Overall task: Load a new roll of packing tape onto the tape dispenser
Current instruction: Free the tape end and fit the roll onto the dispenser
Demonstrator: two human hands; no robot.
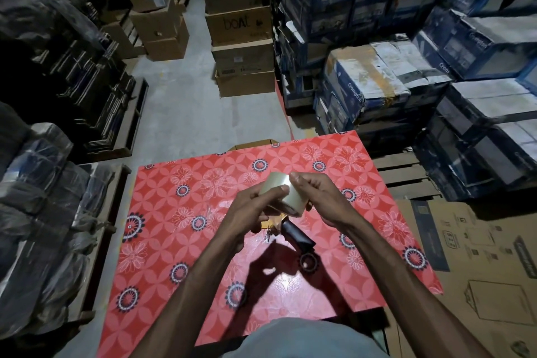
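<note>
**Picking at the tape's end, dispenser waiting below**

Over the red table with the white-and-navy flower pattern, the person holds a roll of clear, pale packing tape up in the air, above the table's middle. The left hand cradles the roll from beneath and behind, thumb laid across its outer face, fingers wrapped around the near side. The right hand comes in from the other flank, its fingertips pinched right at the top edge of the roll; whether they have caught the loose end of the tape or are only scratching for it, I cannot tell from here.

The black-handled tape dispenser lies on the table directly under the roll, partly hidden by the hands. Its handle points toward the person, and a round black spool hub shows at the near end. A bit of metal, probably the blade end, glints near the left wrist. The hub looks bare, so the roll is not yet mounted.

To my eye this is the preparing step: finding and freeing the tape's end. Next, I reckon, the roll has to come down onto the hub, turned so the sticky side faces the right way, then the freed end threaded toward the blade. That wants one hand steadying the dispenser.
</note>
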